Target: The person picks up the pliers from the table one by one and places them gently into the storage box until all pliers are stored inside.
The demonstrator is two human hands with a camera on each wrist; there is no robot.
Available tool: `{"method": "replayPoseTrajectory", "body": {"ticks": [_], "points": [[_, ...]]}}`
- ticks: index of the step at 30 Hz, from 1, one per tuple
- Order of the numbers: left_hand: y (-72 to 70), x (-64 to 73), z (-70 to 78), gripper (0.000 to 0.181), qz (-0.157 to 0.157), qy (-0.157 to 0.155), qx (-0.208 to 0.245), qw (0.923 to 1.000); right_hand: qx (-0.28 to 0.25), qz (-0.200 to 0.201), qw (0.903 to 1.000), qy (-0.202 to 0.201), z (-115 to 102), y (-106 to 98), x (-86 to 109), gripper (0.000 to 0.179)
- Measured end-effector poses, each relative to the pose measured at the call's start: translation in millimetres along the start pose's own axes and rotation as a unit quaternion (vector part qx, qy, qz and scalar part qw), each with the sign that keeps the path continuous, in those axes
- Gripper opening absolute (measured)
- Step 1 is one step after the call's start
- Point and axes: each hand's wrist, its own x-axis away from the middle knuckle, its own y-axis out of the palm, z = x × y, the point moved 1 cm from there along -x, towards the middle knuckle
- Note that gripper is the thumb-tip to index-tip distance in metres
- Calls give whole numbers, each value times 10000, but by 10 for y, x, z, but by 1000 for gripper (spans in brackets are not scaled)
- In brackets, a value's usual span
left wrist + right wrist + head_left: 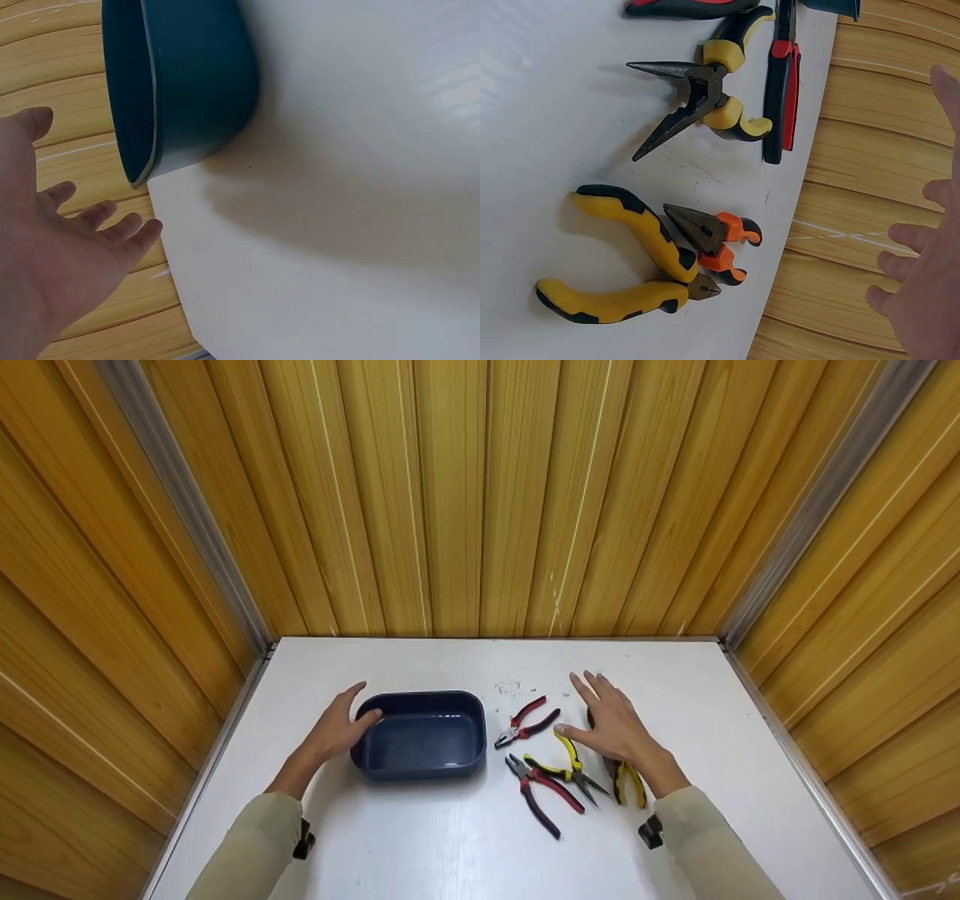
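My left hand (pixel 335 731) is held beside the left end of a dark blue rectangular tub (pixel 420 772), fingers spread. Its thumb overlaps the rim in the head view, while the left wrist view shows a gap between hand and tub (pixel 202 82). Over the pliers hovers my right hand (pixel 616 725), fingers extended and nothing in it. Below it lie yellow-and-black cutters (pixel 630 225) and small orange-handled pliers (pixel 720 244), the latter mostly hidden in the head view. Yellow-and-black needle-nose pliers (pixel 576 777) lie with jaws spread, near red-and-black pliers (pixel 526 781).
A second red-and-black pair of pliers (pixel 516 732) lies farther back, right of the tub. Small dark specks mark the white table (pixel 420 847) behind it. Wood-patterned walls (pixel 450 510) stand at the back and both sides.
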Motion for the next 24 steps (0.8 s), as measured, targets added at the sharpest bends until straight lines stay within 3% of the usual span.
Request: {"method": "replayPoseTrajectory", "body": {"ticks": [7,10,13,17,21,24], "points": [[27,20,-113,69,-61,-360,229,9991,23,-94,9999,-88,-31,58,-52,103],[24,36,-143,67,-139,-619,654,9958,-4,-108,9999,-93,-29,77,-72,102],[13,59,-172,66,-311,-935,1459,9844,-114,-127,9998,-84,-32,91,-90,102],[18,87,-249,65,-564,-1169,2462,9605,-192,-191,9996,-93,-48,117,-108,102],[71,114,-357,63,-698,-1166,2923,9466,-176,-353,9992,-51,-62,162,-123,103],[109,135,-405,60,-715,-1173,3040,9427,-236,-435,9988,-39,-77,186,-134,101]]}}
